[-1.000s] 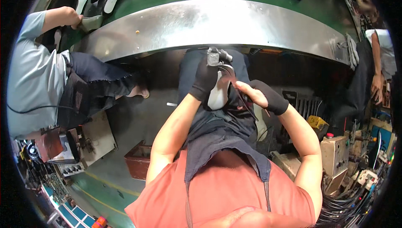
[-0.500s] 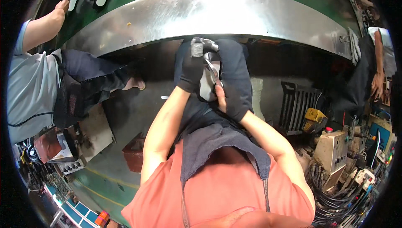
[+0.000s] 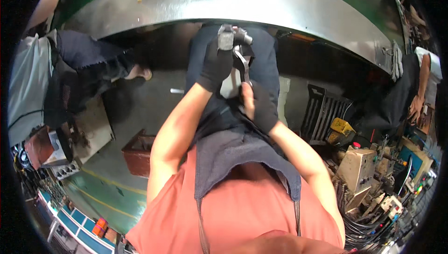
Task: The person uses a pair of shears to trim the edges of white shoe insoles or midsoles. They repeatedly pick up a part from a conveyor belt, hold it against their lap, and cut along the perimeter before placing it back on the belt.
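Note:
Over my lap, my left hand (image 3: 218,65), in a black glove with silver tape round the fingertips, is closed on what looks like a dark shoe with a pale grey sole (image 3: 230,87). My right hand (image 3: 262,107), gloved in black with the thumb bare, grips a slim, shiny, curved metal tool (image 3: 245,66). The tool's far end lies against the shoe, close to the taped left fingers. Its exact kind cannot be made out. Gloves and fingers cover much of the shoe.
A metal-edged bench (image 3: 186,2) with a green top spans the front. Co-workers sit at both sides, one arm (image 3: 46,4) at left and one hand (image 3: 415,108) at right. A reddish-brown box (image 3: 139,153), a black slatted crate (image 3: 322,114) and a control box (image 3: 357,167) stand nearby.
The whole view has shifted a little, and my hands with the shoe appear slightly higher. The metal tool is turned somewhat against the shoe. Both grips stay as they were.

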Demonstrator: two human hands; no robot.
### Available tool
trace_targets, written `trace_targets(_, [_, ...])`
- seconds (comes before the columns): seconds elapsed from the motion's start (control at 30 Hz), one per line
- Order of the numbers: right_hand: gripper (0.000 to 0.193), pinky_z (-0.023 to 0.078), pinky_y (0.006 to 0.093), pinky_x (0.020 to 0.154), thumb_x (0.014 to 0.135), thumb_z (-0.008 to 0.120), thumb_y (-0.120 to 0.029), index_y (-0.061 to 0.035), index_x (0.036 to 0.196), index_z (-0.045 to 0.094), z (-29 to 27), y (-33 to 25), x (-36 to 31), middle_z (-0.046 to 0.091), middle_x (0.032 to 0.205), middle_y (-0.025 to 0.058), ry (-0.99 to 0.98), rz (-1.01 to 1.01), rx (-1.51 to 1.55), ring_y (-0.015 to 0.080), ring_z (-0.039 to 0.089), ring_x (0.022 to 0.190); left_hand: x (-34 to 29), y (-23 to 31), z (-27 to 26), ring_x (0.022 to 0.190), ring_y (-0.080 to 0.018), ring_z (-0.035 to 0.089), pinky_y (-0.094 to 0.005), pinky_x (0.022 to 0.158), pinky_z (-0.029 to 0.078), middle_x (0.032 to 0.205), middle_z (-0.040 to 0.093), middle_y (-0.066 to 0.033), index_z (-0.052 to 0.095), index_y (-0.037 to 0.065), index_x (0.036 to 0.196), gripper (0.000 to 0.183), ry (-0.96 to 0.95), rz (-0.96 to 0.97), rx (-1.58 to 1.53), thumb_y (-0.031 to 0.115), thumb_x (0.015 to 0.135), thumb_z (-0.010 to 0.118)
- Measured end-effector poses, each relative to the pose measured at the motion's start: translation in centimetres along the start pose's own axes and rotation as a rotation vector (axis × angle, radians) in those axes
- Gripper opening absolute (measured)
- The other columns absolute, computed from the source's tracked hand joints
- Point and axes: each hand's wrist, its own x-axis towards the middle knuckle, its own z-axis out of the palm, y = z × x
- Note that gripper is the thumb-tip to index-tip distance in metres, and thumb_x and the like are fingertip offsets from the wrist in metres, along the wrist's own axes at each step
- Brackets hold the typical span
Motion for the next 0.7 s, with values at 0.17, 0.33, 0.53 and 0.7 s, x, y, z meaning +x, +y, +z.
trace_targets(0.17, [0.018, 0.041, 0.0444, 0.061, 0.090, 0.048, -0.016, -0.0012, 0.084, 0.056, 2.5, 3.2, -2.0, 0.055, 0.073, 0.0202, -0.054, -0.067, -0.007, 0.0397, 0.055, 0.071, -2.1, -1.3, -2.5, 0.113, -0.0229, 0.052, -0.0368, 0.103, 0.035, 0.113, 0.063, -0.0118, 0.067, 0.000, 0.095, 0.063, -0.169, 0.029, -0.393, 0.049, 0.097, 0.029])
trace_targets(0.33, [0.042, 0.047, 0.0428, 0.073, 0.083, 0.058, -0.025, -0.0002, 0.117, 0.057, -2.8, 3.2, -5.6, 0.060, 0.098, 0.0168, -0.446, -0.524, -0.476, 0.0335, 0.059, 0.088, -10.2, 0.0, -2.2, 0.132, -0.0228, 0.035, -0.0353, 0.111, 0.024, 0.137, 0.043, -0.0125, 0.042, 0.001, 0.134, 0.073, 0.016, -0.280, -0.278, 0.060, 0.096, 0.021])
trace_targets(0.53, [0.055, 0.045, 0.0437, 0.089, 0.068, 0.067, -0.043, 0.0040, 0.095, 0.058, -5.2, 8.6, -9.0, 0.054, 0.107, 0.0226, -0.587, -0.677, -0.513, 0.0379, 0.056, 0.101, -13.9, -3.5, -1.0, 0.122, -0.0206, 0.046, -0.0335, 0.106, 0.033, 0.128, 0.051, -0.0107, 0.046, 0.004, 0.130, 0.063, 0.068, -0.418, -0.603, 0.055, 0.096, 0.032])
trace_targets(0.7, [0.047, 0.045, 0.0450, 0.091, 0.070, 0.068, -0.034, 0.0048, 0.096, 0.059, -4.9, 8.6, -7.7, 0.058, 0.107, 0.0201, -0.508, -0.844, -0.482, 0.0366, 0.058, 0.100, -13.7, -4.3, -1.3, 0.110, -0.0172, 0.057, -0.0300, 0.097, 0.045, 0.124, 0.057, -0.0085, 0.048, 0.006, 0.131, 0.053, 0.042, -0.344, -0.547, 0.046, 0.097, 0.040])
